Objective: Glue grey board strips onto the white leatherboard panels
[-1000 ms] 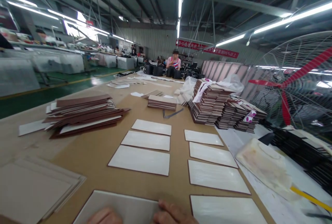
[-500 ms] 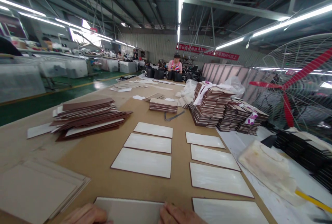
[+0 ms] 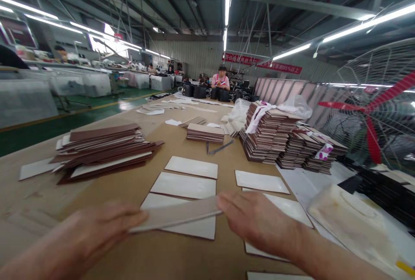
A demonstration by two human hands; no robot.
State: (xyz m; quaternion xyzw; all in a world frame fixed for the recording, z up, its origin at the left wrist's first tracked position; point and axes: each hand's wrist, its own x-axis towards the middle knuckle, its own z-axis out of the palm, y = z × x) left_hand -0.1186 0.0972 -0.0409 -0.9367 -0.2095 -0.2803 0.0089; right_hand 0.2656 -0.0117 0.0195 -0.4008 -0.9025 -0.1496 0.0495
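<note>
A flat beige rectangular board point(image 3: 181, 214) is held by its two ends, slightly tilted, above the tabletop. My left hand point(image 3: 100, 228), somewhat blurred, is closed on its left end. The right end is gripped by my right hand point(image 3: 251, 213), thumb hidden. Behind the board, and partly covered by it, lies the nearest white-faced panel point(image 3: 194, 229) of the left column. Two more white panels point(image 3: 183, 185) lie beyond it. A right column of white panels point(image 3: 262, 181) runs beside them, partly hidden by my right hand and forearm.
A loose pile of brown and white strips point(image 3: 106, 148) lies at left. Tall stacks of boards point(image 3: 269, 135) stand at back right, with a smaller stack point(image 3: 205, 133) mid-table. A stained white container point(image 3: 353, 223) and a large fan point(image 3: 366, 109) are at right. A person point(image 3: 221, 80) is at the far end.
Both hands have lifted the beige board off the near table edge and carried it forward, over the left column's nearest white panel. The view has shifted slightly.
</note>
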